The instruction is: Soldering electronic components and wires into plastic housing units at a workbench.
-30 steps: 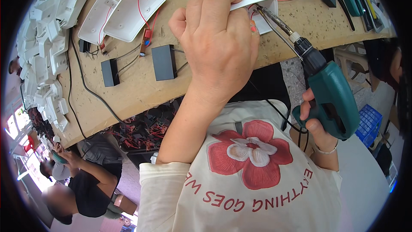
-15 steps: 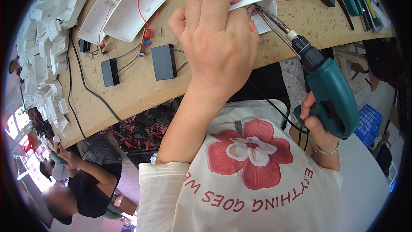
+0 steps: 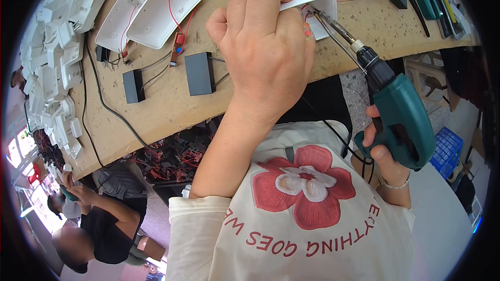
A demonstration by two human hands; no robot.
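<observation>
Against the left hand [image 3: 266,47]: white casing [image 3: 327,4].

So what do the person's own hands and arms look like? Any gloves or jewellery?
No gloves: the left hand and right hand are bare. A thin, silvery bracelet circles the right wrist; none shows on the left. A plain cream sleeve leaves the left forearm uncovered.

Casings [image 3: 158,18] lie left of the soldering gun [image 3: 401,109].
</observation>
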